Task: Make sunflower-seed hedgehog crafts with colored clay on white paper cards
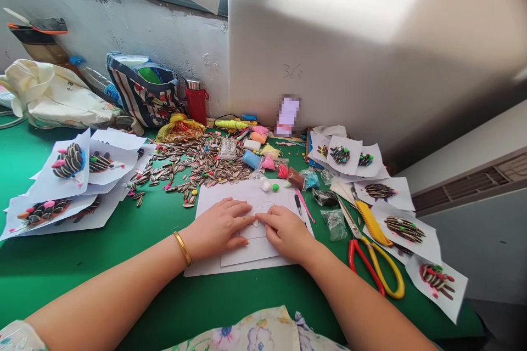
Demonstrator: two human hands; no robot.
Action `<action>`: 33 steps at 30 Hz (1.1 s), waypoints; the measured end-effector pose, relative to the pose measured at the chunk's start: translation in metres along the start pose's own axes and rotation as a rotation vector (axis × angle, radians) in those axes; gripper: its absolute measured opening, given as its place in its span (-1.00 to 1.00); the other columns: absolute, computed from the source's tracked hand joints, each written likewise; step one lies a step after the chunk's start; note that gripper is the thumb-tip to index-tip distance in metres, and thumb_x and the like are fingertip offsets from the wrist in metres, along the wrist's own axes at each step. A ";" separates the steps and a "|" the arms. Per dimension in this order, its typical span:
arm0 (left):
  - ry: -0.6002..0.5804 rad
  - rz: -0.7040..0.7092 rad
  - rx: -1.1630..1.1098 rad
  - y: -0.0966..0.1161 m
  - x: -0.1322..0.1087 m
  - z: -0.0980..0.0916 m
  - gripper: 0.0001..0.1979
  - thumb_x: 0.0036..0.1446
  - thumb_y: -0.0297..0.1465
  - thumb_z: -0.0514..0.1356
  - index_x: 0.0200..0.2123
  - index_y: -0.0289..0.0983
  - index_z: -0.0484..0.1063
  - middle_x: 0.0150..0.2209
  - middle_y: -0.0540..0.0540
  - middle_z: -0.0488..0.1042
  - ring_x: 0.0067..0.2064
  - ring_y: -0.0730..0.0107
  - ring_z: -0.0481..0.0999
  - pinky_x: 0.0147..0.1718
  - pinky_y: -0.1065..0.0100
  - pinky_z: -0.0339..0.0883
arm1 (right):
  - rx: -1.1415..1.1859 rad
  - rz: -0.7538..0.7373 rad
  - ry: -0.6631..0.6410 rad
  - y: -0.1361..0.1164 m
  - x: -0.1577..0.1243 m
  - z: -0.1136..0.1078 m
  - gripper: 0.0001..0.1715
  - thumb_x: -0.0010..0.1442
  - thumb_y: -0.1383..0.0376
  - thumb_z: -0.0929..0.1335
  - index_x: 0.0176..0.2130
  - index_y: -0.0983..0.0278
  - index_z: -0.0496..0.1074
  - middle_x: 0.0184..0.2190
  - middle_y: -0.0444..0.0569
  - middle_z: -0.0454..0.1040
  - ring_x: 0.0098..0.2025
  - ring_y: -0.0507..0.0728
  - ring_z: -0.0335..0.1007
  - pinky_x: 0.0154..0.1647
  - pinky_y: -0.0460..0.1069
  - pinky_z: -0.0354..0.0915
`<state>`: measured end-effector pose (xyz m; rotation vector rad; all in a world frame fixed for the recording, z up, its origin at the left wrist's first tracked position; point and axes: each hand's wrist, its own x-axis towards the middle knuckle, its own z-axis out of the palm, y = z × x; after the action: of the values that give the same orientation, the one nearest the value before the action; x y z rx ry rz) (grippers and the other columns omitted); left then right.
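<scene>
Both my hands rest on a stack of white paper sheets [230, 194] in the middle of the green table [123, 263]. My left hand [220, 227], a gold bangle on its wrist, lies fingers together on the sheet. My right hand [286, 230] presses its fingertips against a small pale lump [263, 209] on the paper, where the two hands meet. The fingers of both are close together and bent; whether they pinch anything is hard to make out.
A pile of striped sunflower seeds [197, 162] lies behind the paper. Clay packets [257, 148] and a red flask [196, 103] stand further back. Scissors [373, 260] and a yellow cutter [370, 222] lie right. Finished seed pictures [69, 170] [405, 230] sit on both sides.
</scene>
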<state>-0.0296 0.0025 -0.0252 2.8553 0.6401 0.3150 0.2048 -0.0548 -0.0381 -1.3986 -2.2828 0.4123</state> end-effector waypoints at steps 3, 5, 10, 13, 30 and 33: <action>0.018 -0.003 -0.022 -0.001 0.000 0.000 -0.48 0.22 -0.12 0.19 0.19 -0.19 0.36 0.19 -0.22 0.39 0.18 0.00 0.37 0.20 -0.03 0.18 | 0.031 0.033 0.014 0.001 0.001 0.000 -0.53 0.22 0.47 0.27 0.09 0.25 0.46 -0.25 0.02 0.46 -0.18 0.14 0.38 -0.12 0.02 0.34; 0.020 -0.014 -0.018 -0.001 0.001 -0.001 -0.45 0.22 -0.11 0.19 0.20 -0.24 0.33 0.19 -0.24 0.40 0.18 0.01 0.37 0.20 -0.02 0.18 | 0.018 0.027 0.008 0.000 0.001 0.000 -0.54 0.22 0.47 0.27 0.09 0.25 0.46 -0.26 0.02 0.46 -0.18 0.14 0.38 -0.12 0.02 0.34; 0.026 -0.025 -0.002 0.001 0.002 0.000 -0.43 0.22 -0.07 0.17 0.17 -0.29 0.34 0.17 -0.26 0.41 0.18 0.00 0.36 0.20 -0.02 0.16 | -0.035 0.016 -0.016 -0.002 0.001 0.000 -0.57 0.21 0.46 0.28 0.04 0.24 0.49 -0.26 0.02 0.46 -0.18 0.16 0.37 -0.12 0.04 0.33; 0.027 -0.030 0.002 0.002 0.004 0.002 -0.40 0.22 -0.05 0.16 0.19 -0.30 0.32 0.16 -0.25 0.41 0.15 0.01 0.36 0.18 0.00 0.16 | 0.007 0.045 0.006 0.000 0.002 0.001 -0.52 0.21 0.47 0.26 0.10 0.26 0.45 -0.24 0.03 0.46 -0.17 0.16 0.37 -0.10 0.04 0.33; 0.027 -0.024 0.014 -0.001 0.003 0.005 -0.40 0.22 -0.04 0.16 0.22 -0.24 0.31 0.18 -0.24 0.39 0.17 0.00 0.34 0.19 -0.01 0.14 | 0.042 -0.033 -0.028 0.003 0.000 -0.007 -0.54 0.23 0.48 0.27 0.08 0.21 0.47 -0.23 0.01 0.47 -0.15 0.13 0.38 -0.07 0.02 0.34; 0.029 -0.005 -0.003 -0.003 0.001 0.005 -0.43 0.22 -0.07 0.18 0.22 -0.20 0.32 0.19 -0.22 0.38 0.18 0.01 0.34 0.19 -0.02 0.16 | 0.031 -0.079 -0.072 0.002 -0.002 -0.014 -0.52 0.24 0.47 0.28 0.10 0.19 0.45 -0.21 0.01 0.46 -0.13 0.14 0.36 -0.06 0.02 0.34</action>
<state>-0.0290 0.0052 -0.0305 2.8507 0.6515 0.3571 0.2143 -0.0559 -0.0270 -1.2935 -2.3701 0.4781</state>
